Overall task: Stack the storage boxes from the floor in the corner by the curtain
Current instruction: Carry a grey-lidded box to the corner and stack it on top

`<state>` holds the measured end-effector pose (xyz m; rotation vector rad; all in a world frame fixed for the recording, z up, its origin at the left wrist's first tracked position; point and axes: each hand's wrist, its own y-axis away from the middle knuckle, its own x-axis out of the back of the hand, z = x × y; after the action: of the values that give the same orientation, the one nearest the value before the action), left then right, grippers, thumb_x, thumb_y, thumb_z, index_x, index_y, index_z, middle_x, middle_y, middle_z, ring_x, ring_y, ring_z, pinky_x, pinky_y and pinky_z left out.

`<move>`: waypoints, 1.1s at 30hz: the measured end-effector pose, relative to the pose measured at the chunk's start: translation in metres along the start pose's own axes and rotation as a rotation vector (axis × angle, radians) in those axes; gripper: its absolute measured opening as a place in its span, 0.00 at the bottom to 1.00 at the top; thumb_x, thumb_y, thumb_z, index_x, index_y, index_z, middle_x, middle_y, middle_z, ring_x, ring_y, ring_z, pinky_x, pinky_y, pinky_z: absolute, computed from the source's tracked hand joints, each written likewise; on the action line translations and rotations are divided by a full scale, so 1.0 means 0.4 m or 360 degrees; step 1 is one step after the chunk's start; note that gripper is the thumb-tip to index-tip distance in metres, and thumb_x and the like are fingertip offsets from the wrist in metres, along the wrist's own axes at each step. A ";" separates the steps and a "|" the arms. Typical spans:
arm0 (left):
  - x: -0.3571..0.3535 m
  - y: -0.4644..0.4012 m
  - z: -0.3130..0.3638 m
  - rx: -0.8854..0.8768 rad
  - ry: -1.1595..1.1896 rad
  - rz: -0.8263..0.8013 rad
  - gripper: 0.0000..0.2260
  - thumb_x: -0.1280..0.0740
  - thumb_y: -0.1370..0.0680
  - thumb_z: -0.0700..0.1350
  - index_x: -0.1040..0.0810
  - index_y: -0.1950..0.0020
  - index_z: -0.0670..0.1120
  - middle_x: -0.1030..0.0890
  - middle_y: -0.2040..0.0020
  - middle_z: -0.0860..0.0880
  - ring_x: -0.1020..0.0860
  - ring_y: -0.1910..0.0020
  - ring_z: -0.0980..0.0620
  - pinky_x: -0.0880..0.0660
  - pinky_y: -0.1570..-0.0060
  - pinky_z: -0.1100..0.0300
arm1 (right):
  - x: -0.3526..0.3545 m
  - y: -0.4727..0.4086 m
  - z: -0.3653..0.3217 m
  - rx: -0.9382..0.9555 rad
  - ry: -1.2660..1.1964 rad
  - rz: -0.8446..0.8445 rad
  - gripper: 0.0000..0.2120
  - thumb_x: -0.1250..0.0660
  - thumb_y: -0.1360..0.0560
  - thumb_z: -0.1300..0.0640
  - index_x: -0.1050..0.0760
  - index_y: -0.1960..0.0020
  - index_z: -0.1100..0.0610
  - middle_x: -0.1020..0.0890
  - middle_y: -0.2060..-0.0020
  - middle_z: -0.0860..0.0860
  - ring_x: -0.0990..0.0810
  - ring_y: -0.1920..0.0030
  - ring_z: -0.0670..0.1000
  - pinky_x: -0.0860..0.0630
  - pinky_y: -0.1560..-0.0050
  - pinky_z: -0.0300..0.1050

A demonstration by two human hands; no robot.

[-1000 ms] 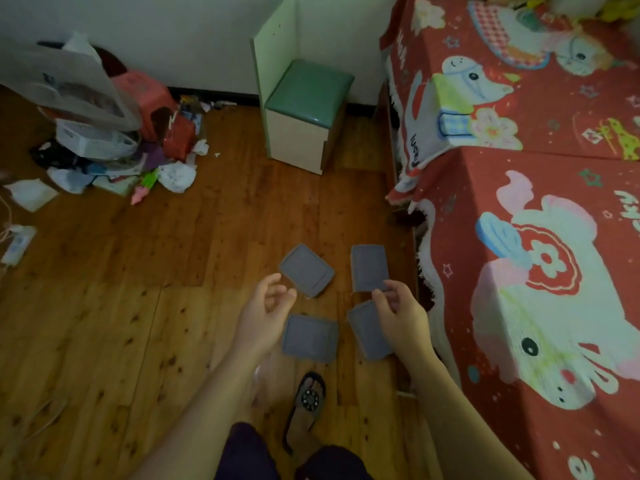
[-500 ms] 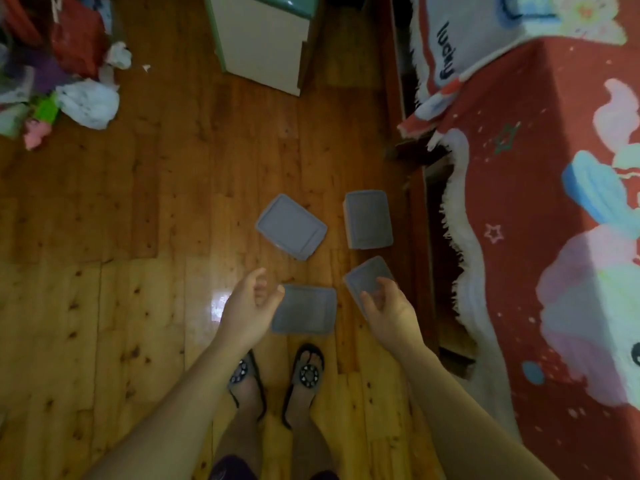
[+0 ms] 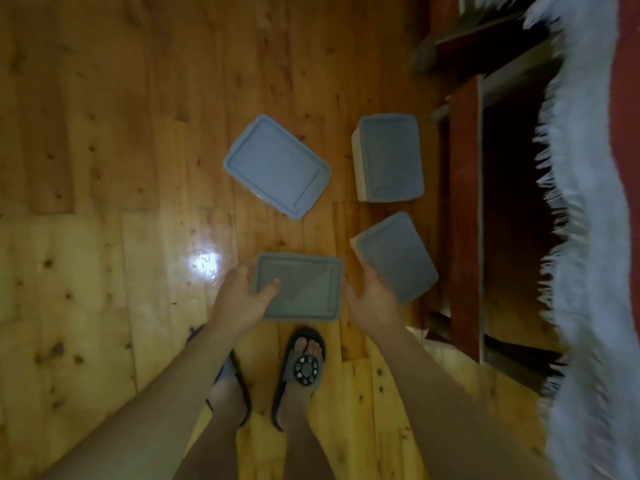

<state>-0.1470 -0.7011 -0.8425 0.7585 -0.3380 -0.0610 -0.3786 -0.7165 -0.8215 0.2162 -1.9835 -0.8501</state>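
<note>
Several small storage boxes with grey lids lie on the wooden floor. The nearest box (image 3: 304,289) is between my hands. My left hand (image 3: 242,299) grips its left end, thumb on the lid. My right hand (image 3: 370,303) is at its right end, fingers spread, between this box and the tilted box (image 3: 398,254) to the right. Farther off lie a slanted box (image 3: 277,164) and an upright pale-sided box (image 3: 389,157).
My two feet in dark sandals (image 3: 304,365) stand just behind the nearest box. A red wooden bed frame (image 3: 465,220) runs along the right, with a white-fringed bedspread (image 3: 585,237) hanging over it. Bare floor (image 3: 104,237) stretches to the left.
The camera tilted down and closer to the floor. Both hands dropped to the nearest box; the left one took hold of its left end, the right came in from the tilted box.
</note>
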 end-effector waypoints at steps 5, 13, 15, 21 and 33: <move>-0.059 -0.113 -0.147 0.0126 -0.0182 -0.0049 0.30 0.30 0.25 0.58 0.35 0.27 0.52 0.28 0.37 0.57 0.28 0.42 0.58 0.30 0.48 0.61 | -0.094 -0.083 0.072 -0.0057 0.0051 -0.0061 0.31 0.40 0.20 0.40 0.41 0.23 0.55 0.30 0.29 0.56 0.31 0.31 0.57 0.33 0.36 0.47; -0.112 -0.204 -0.232 0.0179 -0.0181 -0.0115 0.34 0.29 0.25 0.55 0.40 0.24 0.51 0.30 0.30 0.46 0.27 0.35 0.44 0.27 0.38 0.43 | -0.172 -0.162 0.136 -0.0065 0.0005 -0.0212 0.34 0.39 0.20 0.41 0.47 0.20 0.51 0.29 0.29 0.53 0.29 0.32 0.54 0.29 0.34 0.54; -0.127 -0.222 -0.251 0.0171 -0.0145 -0.0154 0.33 0.28 0.25 0.54 0.39 0.24 0.52 0.27 0.33 0.47 0.26 0.37 0.45 0.26 0.40 0.42 | -0.192 -0.180 0.148 -0.0056 -0.0038 -0.0227 0.34 0.38 0.21 0.41 0.46 0.21 0.50 0.28 0.31 0.52 0.28 0.33 0.54 0.28 0.35 0.54; -0.156 -0.228 -0.286 0.0060 -0.0107 -0.0124 0.25 0.32 0.22 0.50 0.40 0.30 0.61 0.25 0.37 0.53 0.24 0.39 0.49 0.26 0.41 0.49 | -0.233 -0.206 0.171 -0.0140 -0.0201 -0.0368 0.37 0.37 0.21 0.41 0.52 0.19 0.49 0.29 0.29 0.52 0.27 0.33 0.54 0.28 0.34 0.55; -0.160 -0.245 -0.286 0.0040 -0.0248 -0.0121 0.29 0.36 0.20 0.48 0.47 0.23 0.57 0.25 0.36 0.46 0.23 0.41 0.47 0.25 0.42 0.41 | -0.250 -0.228 0.182 -0.0118 -0.0166 -0.0322 0.33 0.42 0.18 0.45 0.54 0.19 0.50 0.32 0.27 0.54 0.28 0.33 0.54 0.28 0.34 0.53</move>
<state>-0.1642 -0.6851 -1.0043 0.7936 -0.4589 -0.1887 -0.3999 -0.7030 -0.9732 0.3401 -2.0464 -1.0820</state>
